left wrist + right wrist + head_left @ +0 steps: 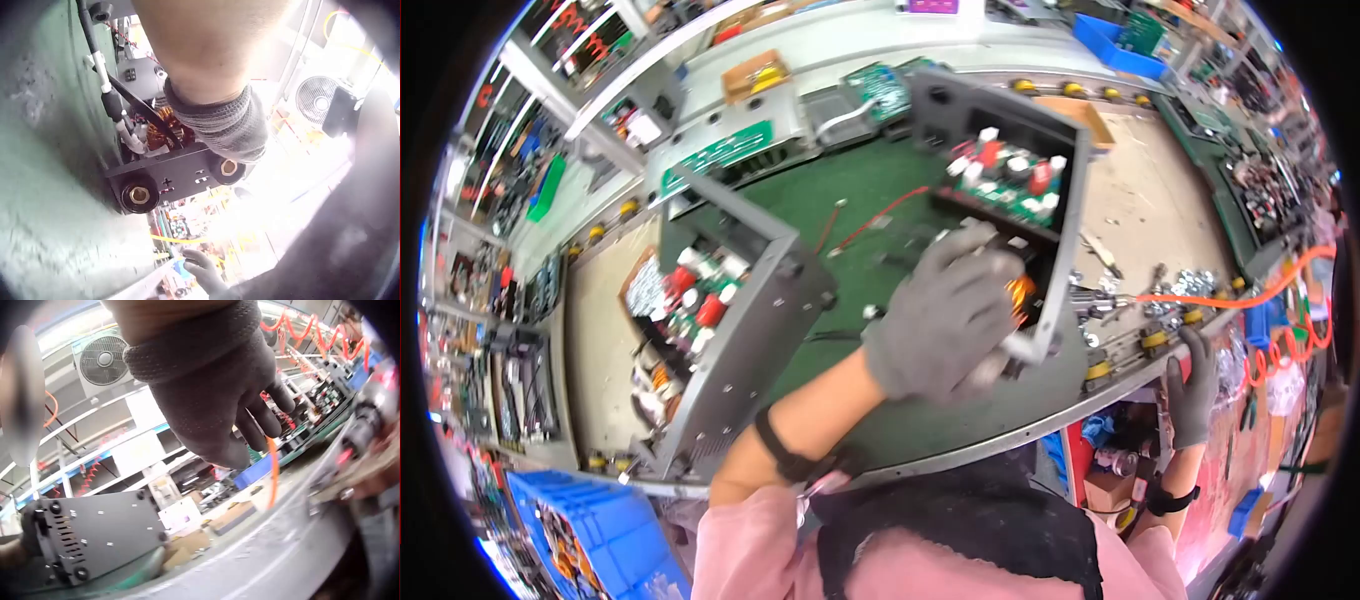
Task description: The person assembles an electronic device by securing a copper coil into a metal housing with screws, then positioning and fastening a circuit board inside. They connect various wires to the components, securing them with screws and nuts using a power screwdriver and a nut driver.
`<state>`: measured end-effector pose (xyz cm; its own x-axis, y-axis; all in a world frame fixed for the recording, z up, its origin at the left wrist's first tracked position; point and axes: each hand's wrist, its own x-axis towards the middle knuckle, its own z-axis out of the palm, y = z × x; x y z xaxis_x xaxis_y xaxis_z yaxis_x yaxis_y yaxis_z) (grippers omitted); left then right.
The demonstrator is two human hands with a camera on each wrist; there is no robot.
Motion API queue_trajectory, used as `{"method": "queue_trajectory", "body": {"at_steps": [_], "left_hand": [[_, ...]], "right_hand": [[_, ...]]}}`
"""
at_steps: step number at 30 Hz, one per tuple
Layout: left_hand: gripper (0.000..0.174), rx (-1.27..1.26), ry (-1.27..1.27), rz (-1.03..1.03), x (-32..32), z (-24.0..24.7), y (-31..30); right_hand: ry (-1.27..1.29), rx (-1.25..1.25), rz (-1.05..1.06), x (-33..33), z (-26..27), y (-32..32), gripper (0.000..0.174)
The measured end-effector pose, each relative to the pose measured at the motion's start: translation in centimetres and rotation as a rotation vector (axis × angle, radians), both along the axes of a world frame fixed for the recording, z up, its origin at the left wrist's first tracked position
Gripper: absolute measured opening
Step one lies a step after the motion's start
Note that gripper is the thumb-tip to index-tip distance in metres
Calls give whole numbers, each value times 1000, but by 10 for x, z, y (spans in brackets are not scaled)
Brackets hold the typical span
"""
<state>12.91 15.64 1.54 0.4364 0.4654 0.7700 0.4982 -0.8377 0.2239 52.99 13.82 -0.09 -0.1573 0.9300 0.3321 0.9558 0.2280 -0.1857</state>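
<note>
My gloved left hand (945, 320) grips the front end of a dark metal casing (1072, 220) on the green work surface, beside a copper coil (1020, 298). In the left wrist view its glove (225, 128) lies over the panel (178, 178) with two round terminals; the fingers are hidden. The right wrist view shows the casing's vented outer side (112, 531). A green circuit board (1010, 185) with red and white parts sits inside. My gloved right hand (1192, 390) is at the bench's front edge, its fingers (259, 428) loosely extended, holding nothing.
Another open casing (745, 350) with a circuit board stands at the left. Red wires (890, 208) lie between the casings. An orange air hose (1260, 295) runs to a tool (1100, 300) at the right, near loose hardware. Rollers line the bench; a blue crate (600, 530) stands at lower left.
</note>
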Motion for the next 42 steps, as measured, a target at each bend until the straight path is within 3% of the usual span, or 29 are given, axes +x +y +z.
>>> {"method": "queue_trajectory", "body": {"at_steps": [3,6,8,11,13,15,17,18,20,23,28,30,33,36,37,38,40,41,42], "left_hand": [[25,9,-3,101,-1,-3,22],[31,-23,-132,348,14,0,-5],[31,-28,-49,418,7,12,-41],[31,-52,162,559,-32,42,-106],[34,-88,172,780,-62,57,-148],[34,-109,118,1118,-84,50,-178],[38,-199,127,1347,-96,39,-200],[38,-291,-16,1343,-98,33,-207],[37,-404,-377,1228,-95,22,-208],[35,-254,-431,1192,-100,3,-200],[37,-191,-484,1210,-99,-7,-194],[42,-169,-750,1162,-98,-14,-194],[43,-229,-958,1087,-100,-14,-194],[42,-328,-921,1096,-105,-5,-194],[43,-265,-635,1121,-107,-9,-198],[45,-248,-711,1077,-106,-11,-198],[45,-313,-728,1097,-101,-2,-197],[45,-338,-736,1084,-101,0,-197],[46,-349,-718,1052,-102,2,-197]], "right_hand": [[21,150,177,-48,26,42,43],[118,268,451,-84,60,118,45],[175,236,528,-101,65,182,46],[119,72,489,-128,61,274,50],[145,-252,500,-151,61,311,52],[75,-144,550,-159,46,341,52],[-100,-155,399,-169,52,340,53],[-164,-43,323,-167,47,342,52],[-201,-63,290,-165,51,347,51],[-203,-85,244,-173,54,330,45],[-248,-101,-75,-147,58,313,45],[-179,-48,-229,-133,56,305,50],[-141,-109,-273,-123,58,302,51],[-119,-181,-185,-122,58,297,52],[-176,-196,-192,-125,61,295,39],[-702,-172,155,-114,59,310,26],[-972,-47,444,-69,31,363,22],[-975,3,545,-66,30,366,24],[-720,-141,315,-83,42,343,24]]}}
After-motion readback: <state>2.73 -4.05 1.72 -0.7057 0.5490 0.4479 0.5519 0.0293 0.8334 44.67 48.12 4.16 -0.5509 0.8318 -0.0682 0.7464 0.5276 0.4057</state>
